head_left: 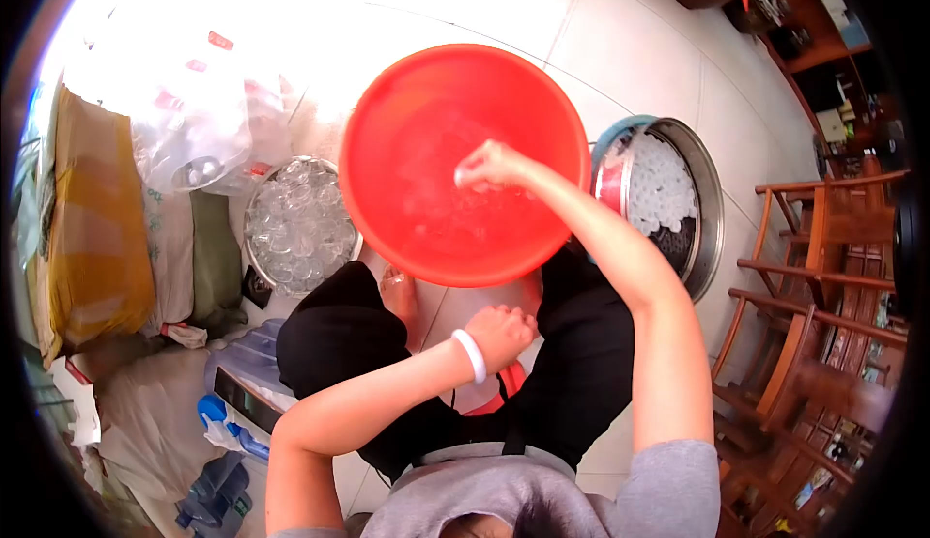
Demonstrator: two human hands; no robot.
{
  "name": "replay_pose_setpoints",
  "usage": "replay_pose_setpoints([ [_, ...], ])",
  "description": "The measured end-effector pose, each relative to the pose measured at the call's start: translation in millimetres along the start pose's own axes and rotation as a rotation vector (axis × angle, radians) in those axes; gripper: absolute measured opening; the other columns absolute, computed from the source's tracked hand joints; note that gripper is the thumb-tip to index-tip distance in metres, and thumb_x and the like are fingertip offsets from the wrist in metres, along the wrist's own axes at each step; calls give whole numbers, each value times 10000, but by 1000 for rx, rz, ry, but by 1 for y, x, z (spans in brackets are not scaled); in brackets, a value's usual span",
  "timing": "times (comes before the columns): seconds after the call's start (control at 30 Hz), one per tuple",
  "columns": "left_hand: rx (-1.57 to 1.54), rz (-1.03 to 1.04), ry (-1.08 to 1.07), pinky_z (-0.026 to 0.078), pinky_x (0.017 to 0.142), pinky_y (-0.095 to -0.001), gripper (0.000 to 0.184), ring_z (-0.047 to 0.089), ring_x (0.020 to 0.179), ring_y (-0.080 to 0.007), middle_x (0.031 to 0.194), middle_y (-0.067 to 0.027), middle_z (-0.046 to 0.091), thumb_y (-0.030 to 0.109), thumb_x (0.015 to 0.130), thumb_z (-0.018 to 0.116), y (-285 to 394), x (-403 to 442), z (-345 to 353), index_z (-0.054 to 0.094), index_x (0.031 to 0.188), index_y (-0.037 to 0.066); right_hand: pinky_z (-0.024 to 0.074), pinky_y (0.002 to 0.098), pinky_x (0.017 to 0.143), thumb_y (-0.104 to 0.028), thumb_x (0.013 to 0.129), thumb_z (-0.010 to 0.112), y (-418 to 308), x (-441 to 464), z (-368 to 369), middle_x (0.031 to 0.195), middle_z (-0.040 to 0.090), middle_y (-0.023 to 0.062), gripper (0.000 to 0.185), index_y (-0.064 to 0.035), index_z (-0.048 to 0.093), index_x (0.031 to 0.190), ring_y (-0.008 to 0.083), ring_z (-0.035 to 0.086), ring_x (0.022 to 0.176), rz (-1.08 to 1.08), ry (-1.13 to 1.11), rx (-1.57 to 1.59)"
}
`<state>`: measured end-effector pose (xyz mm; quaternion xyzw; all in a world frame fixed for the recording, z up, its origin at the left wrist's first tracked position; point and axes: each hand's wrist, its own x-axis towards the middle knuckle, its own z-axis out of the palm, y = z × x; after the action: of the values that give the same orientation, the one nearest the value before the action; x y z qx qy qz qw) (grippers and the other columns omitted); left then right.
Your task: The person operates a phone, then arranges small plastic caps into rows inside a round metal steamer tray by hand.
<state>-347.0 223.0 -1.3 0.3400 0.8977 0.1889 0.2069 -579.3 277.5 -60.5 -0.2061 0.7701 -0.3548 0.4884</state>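
Observation:
A large red basin (pixel 387 238) stands on the floor in front of my knees, with what looks like water and clear items in it. My right hand (pixel 492 165) is over the middle of the basin, its fingers closed around something whitish too small to name. My left hand (pixel 501 337), with a white bracelet (pixel 470 355) at the wrist, is held closed above the gap between my knees; what it holds, if anything, is hidden. Left of the basin is a round tray of clear glass-like pieces (pixel 301 223). To the right, white translucent pieces (pixel 662 184) lie in a round container within a metal pan (pixel 715 218).
Wooden chairs (pixel 814 276) stand at the right. Plastic bags (pixel 194 122), a yellow-brown wrapped package (pixel 97 218) and a green sack (pixel 215 257) are on the left. A blue-capped bottle (pixel 231 427) lies at the lower left. Dark pots are at the upper right.

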Motion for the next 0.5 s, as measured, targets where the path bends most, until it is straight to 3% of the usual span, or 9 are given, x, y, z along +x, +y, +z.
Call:
replay_pose_setpoints([
  [0.13,-19,1,19,501,630,-363,191,606,744,-269,781,-116,581,160,738,574,-5,4,-1,547,878,32,434,251,469,-291,731,677,-51,-61,-25,703,622,60,299,-57,684,917,106,566,608,-68,142,173],
  [0.2,-44,-15,41,499,643,-369,240,604,750,-275,776,-117,581,219,739,624,-5,5,0,541,875,39,450,244,504,-272,740,678,-61,-100,-38,745,617,56,333,-31,660,971,112,569,626,-39,156,263],
  [0.3,-46,-10,8,498,646,-374,237,603,749,-286,770,-125,578,216,741,620,-5,6,0,533,870,37,449,232,533,-251,743,678,-37,-154,-60,775,621,53,347,-19,643,999,100,566,640,-169,278,485],
  [0.37,-66,27,20,495,649,-385,236,599,749,-301,768,-136,574,214,748,613,-6,6,1,525,867,31,429,219,508,-247,739,682,-14,-201,-71,785,619,36,367,-28,625,1028,86,563,648,-192,587,496],
  [0.5,-101,9,9,492,642,-393,240,593,735,-318,789,-148,570,209,766,593,-7,5,-9,525,904,25,407,208,481,-219,745,677,70,-270,-82,774,608,2,323,-60,609,1018,65,546,627,49,822,421],
])
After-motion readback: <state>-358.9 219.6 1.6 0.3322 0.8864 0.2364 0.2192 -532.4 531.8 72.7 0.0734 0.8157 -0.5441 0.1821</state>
